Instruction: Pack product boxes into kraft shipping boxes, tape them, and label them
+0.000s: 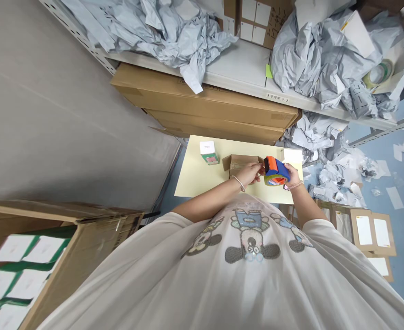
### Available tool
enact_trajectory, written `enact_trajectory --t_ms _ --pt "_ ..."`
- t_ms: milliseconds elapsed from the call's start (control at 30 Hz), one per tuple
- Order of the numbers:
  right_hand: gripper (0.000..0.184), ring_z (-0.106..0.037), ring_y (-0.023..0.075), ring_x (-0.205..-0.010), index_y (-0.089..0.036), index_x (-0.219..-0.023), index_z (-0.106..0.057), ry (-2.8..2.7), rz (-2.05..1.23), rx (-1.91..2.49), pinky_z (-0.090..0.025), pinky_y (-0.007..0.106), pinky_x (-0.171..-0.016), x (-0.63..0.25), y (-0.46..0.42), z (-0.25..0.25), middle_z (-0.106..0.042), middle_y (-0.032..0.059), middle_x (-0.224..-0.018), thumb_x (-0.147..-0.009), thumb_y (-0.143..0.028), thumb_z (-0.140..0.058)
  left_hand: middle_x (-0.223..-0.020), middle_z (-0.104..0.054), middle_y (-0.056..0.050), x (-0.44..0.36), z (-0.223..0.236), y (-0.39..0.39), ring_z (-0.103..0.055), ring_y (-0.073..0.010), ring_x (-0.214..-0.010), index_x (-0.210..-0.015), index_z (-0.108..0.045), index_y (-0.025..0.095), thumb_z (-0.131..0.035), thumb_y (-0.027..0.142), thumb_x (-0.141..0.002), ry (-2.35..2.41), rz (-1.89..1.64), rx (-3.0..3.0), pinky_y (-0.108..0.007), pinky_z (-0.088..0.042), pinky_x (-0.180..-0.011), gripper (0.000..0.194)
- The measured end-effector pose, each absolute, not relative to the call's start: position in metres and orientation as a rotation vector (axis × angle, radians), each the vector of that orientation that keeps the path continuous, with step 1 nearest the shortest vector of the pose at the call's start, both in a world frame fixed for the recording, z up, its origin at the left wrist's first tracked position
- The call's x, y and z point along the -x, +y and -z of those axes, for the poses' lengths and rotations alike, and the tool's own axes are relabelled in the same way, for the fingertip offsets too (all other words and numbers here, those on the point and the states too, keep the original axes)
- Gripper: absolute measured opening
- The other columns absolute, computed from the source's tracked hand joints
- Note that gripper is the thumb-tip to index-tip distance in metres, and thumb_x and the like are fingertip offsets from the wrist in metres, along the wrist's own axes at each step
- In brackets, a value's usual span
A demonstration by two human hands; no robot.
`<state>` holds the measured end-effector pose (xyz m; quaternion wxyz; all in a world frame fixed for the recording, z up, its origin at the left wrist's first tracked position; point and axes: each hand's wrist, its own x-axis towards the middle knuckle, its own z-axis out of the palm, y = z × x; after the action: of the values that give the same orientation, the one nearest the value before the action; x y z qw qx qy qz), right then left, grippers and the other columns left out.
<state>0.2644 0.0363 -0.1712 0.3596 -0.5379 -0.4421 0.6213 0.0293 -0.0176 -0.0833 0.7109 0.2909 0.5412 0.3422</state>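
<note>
The right hand (291,176) is closed around the handle side of an orange-and-blue tape dispenser (276,171), fingers curled over the blue body, with the tape roll showing below them. The left hand (249,174) is partly closed, its fingers extended toward the dispenser's orange end, over the near edge of a small cardboard box (241,165). From this view I cannot tell whether it grips the box, the dispenser or both.

Both forearms reach forward from the torso and angle inward, so the hands nearly meet above a pale yellow table (202,183). The dispenser is at the box's right end, touching or just beside it. The box is brown corrugated board with a glossy strip of tape across its top and a flap jutting out at its left end.

To the left stands a small white-topped box with a green band (209,152), apart from the hands. A white sheet (293,156) lies beyond the right hand. Crumpled grey-blue plastic mailers (163,34) fill the shelf ahead.
</note>
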Motion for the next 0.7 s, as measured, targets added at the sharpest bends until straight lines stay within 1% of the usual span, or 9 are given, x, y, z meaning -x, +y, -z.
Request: enact_trajectory --t_ms 133,267,333,433,500,567,633,700 --pt "0.044 -0.07 0.0259 -0.091 -0.027 -0.085 -0.064 -1.115 -1.544 1.4 -0.057 0.041 -0.081 -0.264 0.037 0.166 -0.069 0.0012 -0.084 -0.066 -0.065 -0.074 -0.068 -0.059 0.001 -0.028 0.088 -0.015 -0.048 -0.0065 -0.044 -0.072 -0.059 0.018 -0.061 0.034 -0.094 1.24 -0.751 -0.721 -0.02 -0.03 -0.043 0.027" --pt "0.041 -0.068 0.0275 -0.092 -0.027 -0.079 -0.06 -1.124 -1.507 1.395 -0.056 0.042 -0.079 -0.263 0.038 0.16 -0.067 0.0017 -0.081 -0.066 -0.063 -0.076 -0.068 -0.058 0.002 -0.029 0.092 -0.015 -0.048 -0.0072 -0.046 -0.073 -0.059 0.019 -0.063 0.026 -0.088 1.242 -0.756 -0.755 -0.021 -0.033 -0.045 0.017" --pt "0.043 -0.067 0.0268 -0.087 -0.027 -0.076 -0.058 -1.131 -1.479 1.397 -0.055 0.041 -0.076 -0.263 0.039 0.157 -0.064 0.0009 -0.076 -0.065 -0.065 -0.075 -0.067 -0.057 0.002 -0.03 0.093 -0.016 -0.047 -0.0073 -0.047 -0.075 -0.059 0.019 -0.064 0.025 -0.086 1.209 -0.792 -0.732 -0.021 -0.032 -0.046 0.014" --pt "0.049 -0.061 0.022 -0.072 -0.026 -0.071 -0.054 -1.143 -1.439 1.41 -0.052 0.037 -0.069 -0.263 0.044 0.149 -0.058 -0.0014 -0.066 -0.061 -0.069 -0.077 -0.059 -0.049 0.005 -0.032 0.095 -0.016 -0.043 -0.0073 -0.048 -0.073 -0.054 0.02 -0.064 0.026 -0.086 1.175 -0.886 -0.701 -0.019 -0.029 -0.046 0.018" --pt "0.053 -0.053 0.0173 -0.06 -0.025 -0.065 -0.051 -1.208 -1.465 1.399 -0.047 0.032 -0.06 -0.265 0.047 0.139 -0.051 -0.003 -0.059 -0.06 -0.069 -0.079 -0.055 -0.044 0.006 -0.033 0.098 -0.014 -0.04 -0.0077 -0.048 -0.071 -0.05 0.02 -0.062 0.028 -0.089 1.176 -0.967 -0.706 -0.019 -0.029 -0.047 0.022" --pt "0.058 -0.042 0.0128 -0.052 -0.023 -0.057 -0.047 -1.322 -1.518 1.36 -0.037 0.029 -0.052 -0.269 0.051 0.125 -0.042 -0.0042 -0.053 -0.061 -0.07 -0.08 -0.054 -0.041 0.006 -0.032 0.1 -0.01 -0.038 -0.0083 -0.049 -0.071 -0.048 0.021 -0.061 0.03 -0.091 1.171 -1.009 -0.739 -0.02 -0.03 -0.049 0.026" --pt "0.063 -0.033 0.0096 -0.048 -0.022 -0.052 -0.043 -1.451 -1.554 1.313 -0.027 0.027 -0.048 -0.276 0.054 0.108 -0.036 -0.0049 -0.05 -0.064 -0.072 -0.08 -0.054 -0.04 0.007 -0.03 0.103 -0.007 -0.036 -0.009 -0.05 -0.07 -0.046 0.022 -0.061 0.033 -0.092 1.157 -0.987 -0.811 -0.021 -0.03 -0.05 0.029" --pt "0.067 -0.028 0.0083 -0.048 -0.021 -0.051 -0.04 -1.587 -1.542 1.283 -0.021 0.027 -0.047 -0.282 0.057 0.092 -0.031 -0.0052 -0.049 -0.069 -0.074 -0.077 -0.057 -0.04 0.006 -0.026 0.105 -0.004 -0.037 -0.0097 -0.052 -0.07 -0.045 0.022 -0.061 0.034 -0.092 1.15 -0.954 -0.943 -0.022 -0.031 -0.052 0.03"
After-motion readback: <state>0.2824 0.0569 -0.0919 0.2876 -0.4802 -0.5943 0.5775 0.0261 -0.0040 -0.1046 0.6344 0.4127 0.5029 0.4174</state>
